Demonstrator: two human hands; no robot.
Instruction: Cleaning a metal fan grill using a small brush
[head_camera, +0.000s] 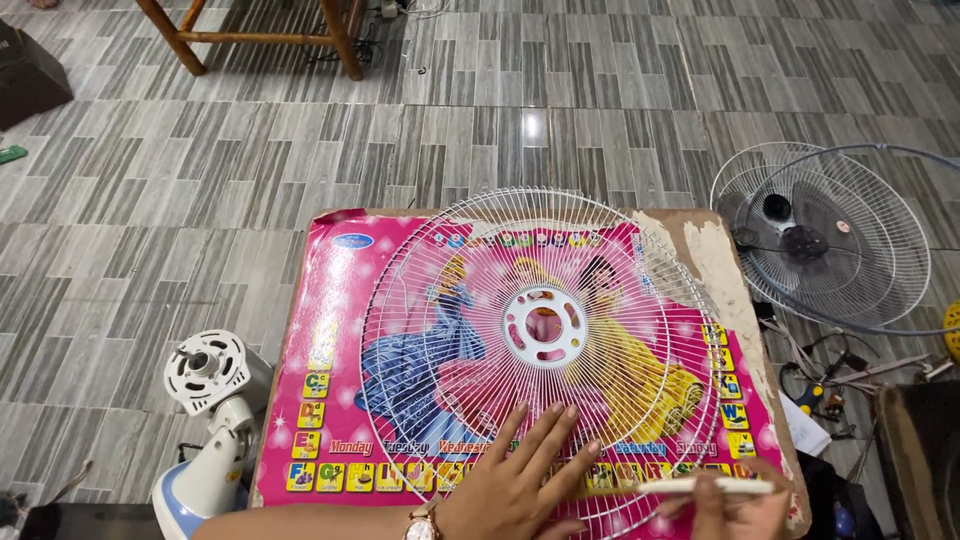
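A white wire fan guard (545, 340) with a round white centre plate lies flat on a low pink table (330, 300) with a cartoon picture top. My left hand (520, 475) rests flat on the guard's near edge, fingers spread, a watch on the wrist. My right hand (735, 505) at the near right holds a thin white pen-like tool (705, 486), its tip pointing left over the guard's rim.
A white fan motor on a blue-and-white stand (210, 400) sits left of the table. Two more wire guards (830, 235) lie on the tiled floor at right, with loose tools and wires (830, 385) below them. Wooden furniture legs (260, 35) stand at the back.
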